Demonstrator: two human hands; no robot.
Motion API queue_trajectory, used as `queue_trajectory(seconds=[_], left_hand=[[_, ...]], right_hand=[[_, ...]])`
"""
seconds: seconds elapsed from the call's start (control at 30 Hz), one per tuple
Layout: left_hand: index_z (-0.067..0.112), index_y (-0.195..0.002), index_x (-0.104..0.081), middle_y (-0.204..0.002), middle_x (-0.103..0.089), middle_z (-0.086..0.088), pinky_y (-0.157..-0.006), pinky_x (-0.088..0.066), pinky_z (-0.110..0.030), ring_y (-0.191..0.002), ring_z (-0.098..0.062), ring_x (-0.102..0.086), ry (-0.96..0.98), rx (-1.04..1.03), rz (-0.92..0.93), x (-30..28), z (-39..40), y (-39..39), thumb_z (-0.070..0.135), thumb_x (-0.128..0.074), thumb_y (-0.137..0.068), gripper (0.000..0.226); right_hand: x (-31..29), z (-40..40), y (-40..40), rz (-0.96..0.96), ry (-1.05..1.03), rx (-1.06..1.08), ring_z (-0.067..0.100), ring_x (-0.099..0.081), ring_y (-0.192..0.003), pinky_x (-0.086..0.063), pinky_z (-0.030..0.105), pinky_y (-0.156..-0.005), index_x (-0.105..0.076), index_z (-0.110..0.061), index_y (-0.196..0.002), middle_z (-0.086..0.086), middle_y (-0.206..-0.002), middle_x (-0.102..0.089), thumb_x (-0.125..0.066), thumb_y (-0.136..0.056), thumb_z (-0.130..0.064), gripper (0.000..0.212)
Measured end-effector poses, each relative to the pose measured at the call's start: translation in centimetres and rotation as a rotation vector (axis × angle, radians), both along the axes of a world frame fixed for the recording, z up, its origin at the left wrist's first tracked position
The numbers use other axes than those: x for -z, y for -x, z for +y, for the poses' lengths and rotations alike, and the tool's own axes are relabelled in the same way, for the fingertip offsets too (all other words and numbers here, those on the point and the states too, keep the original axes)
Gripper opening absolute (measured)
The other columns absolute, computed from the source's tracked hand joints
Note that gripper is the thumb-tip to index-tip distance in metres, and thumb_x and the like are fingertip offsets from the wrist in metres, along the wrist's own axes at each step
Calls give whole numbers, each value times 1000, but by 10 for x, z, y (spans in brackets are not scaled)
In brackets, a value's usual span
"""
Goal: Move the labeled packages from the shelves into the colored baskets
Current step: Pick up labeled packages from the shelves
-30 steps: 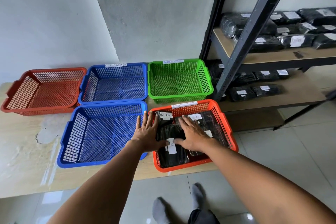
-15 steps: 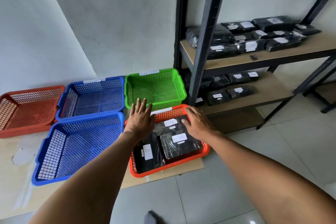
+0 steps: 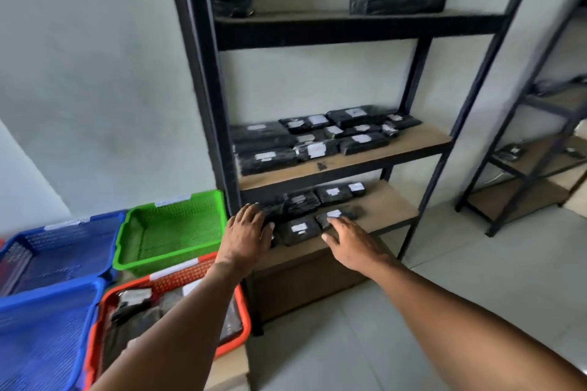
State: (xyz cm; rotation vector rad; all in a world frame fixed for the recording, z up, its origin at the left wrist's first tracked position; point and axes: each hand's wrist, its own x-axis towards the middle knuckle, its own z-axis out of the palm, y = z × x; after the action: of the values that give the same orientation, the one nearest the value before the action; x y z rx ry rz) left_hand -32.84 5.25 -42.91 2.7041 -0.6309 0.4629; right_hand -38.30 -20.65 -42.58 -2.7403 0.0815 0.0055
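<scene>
Both hands reach over the lowest shelf [image 3: 374, 216] of a black rack, fingers extended and spread, grasping nothing. The left hand [image 3: 246, 233] lies over the shelf's left end, its fingertips at a dark package [image 3: 276, 208]; whether they touch is unclear. The right hand [image 3: 352, 241] hovers just right of a labeled package [image 3: 298, 230], fingertips near another package [image 3: 336, 216]. Behind and left of the left hand: green basket [image 3: 171, 232], orange basket [image 3: 178, 279] holding packages, blue baskets [image 3: 47, 320]. More packages [image 3: 314, 140] lie on the shelf above both hands.

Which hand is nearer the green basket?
Left. The left hand hovers just right of the green basket; the right hand reaches farther right, over the lower shelf's packages.
</scene>
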Motion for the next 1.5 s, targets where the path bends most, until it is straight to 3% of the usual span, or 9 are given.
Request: queue_trajectory(seconds=[0.17, 0.5, 0.67, 0.8, 0.87, 1.03, 1.17, 1.33, 1.5], left_hand=[[16, -106, -69, -112, -65, -3, -84, -51, -40, -103, -29, -59, -17, 51, -98, -29, -74, -13, 43, -46, -94, 38], [20, -105, -73, -108, -67, 1, -81, -54, -38, -98, -26, -63, 37, 103, -250, -72, -138, -97, 39, -51, -93, 31], [17, -98, -73, -99, -67, 0, -74, -53, -39, -89, -29, -62, 161, 67, -321, -104, -152, -154, 40, -43, -93, 38], [15, -99, -72, -98, -67, -2, -73, -53, -40, -87, -29, -62, 201, 204, -429, -159, -173, -192, 34, -47, -98, 32], [15, -101, -72, -96, -67, -3, -72, -53, -39, -84, -29, -63, 219, 281, -499, -194, -191, -204, 32, -50, -99, 28], [18, -100, -70, -87, -62, 1, -63, -51, -37, -78, -24, -63, 246, 433, -673, -276, -235, -214, 32, -52, -101, 23], [18, -95, -66, -86, -62, 1, -56, -49, -39, -77, -26, -62, 271, 409, -777, -328, -263, -229, 34, -51, -100, 23], [23, -99, -71, -91, -66, 2, -67, -51, -32, -87, -22, -64, 368, 149, -608, -372, -292, -272, 44, -54, -97, 27], [16, -111, -70, -112, -67, -9, -84, -46, -34, -106, -31, -60, 303, -214, -233, -397, -313, -311, 60, -43, -97, 54]], right_hand=[[-35, -65, -7, -77, 14, 49, 24, -48, -133, -40, 35, -109, -47, -16, -145, 4, -146, -52, -49, -101, -42, 51], [-84, -126, -74, -210, 37, 23, 17, -57, -120, -48, 30, -97, -55, -22, -137, -3, -136, -58, -49, -100, -41, 42], [-122, -143, -127, -420, 64, -71, 15, -64, -96, -54, 34, -81, -69, -21, -109, -6, -105, -70, -49, -98, -38, 28], [-173, -158, -166, -657, 97, -92, 14, -59, -70, -45, 29, -59, -67, -19, -83, -7, -79, -66, -50, -96, -40, 30], [-205, -166, -182, -774, 60, -98, 15, -56, -64, -38, 27, -56, -64, -19, -78, -6, -72, -62, -53, -96, -37, 28], [-277, -189, -212, -1008, 82, -103, 20, -53, -59, -41, 34, -52, -57, -16, -68, -2, -63, -57, -58, -95, -30, 31], [-323, -215, -241, -1111, 104, -84, 25, -55, -56, -38, 34, -50, -53, -15, -65, 3, -60, -59, -61, -93, -29, 33], [-363, -260, -288, -1127, 18, -61, 18, -52, -51, -36, 29, -48, -57, -13, -69, -6, -58, -55, -57, -97, -33, 35], [-387, -306, -333, -1040, -88, -25, 16, -55, -54, -41, 30, -51, -62, -14, -73, -5, -57, -56, -53, -99, -35, 34]])
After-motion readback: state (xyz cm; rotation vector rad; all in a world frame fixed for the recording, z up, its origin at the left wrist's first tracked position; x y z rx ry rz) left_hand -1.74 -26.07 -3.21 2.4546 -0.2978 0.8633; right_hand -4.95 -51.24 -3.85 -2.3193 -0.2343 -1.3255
